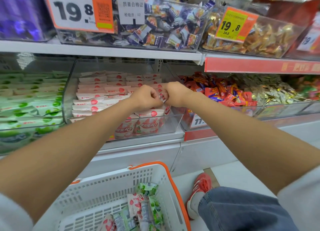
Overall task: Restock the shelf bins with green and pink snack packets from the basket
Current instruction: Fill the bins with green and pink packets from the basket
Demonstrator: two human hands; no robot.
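Both my hands reach into the clear bin of pink snack packets (97, 93) on the middle shelf. My left hand (147, 96) and my right hand (174, 93) meet over its front right part, and together they pinch a few pink packets (162, 96) between curled fingers. To the left stands the bin of green packets (31, 95). Below, the white basket with orange handles (110, 184) holds several green and pink packets (143, 206).
Right of the pink bin lie bins of red wrapped sweets (223, 90) and gold-green ones (277, 92). The shelf above (103, 50) carries candy bins with 19.8 price tags. A red shoe (200, 187) and a jeans leg stand right of the basket.
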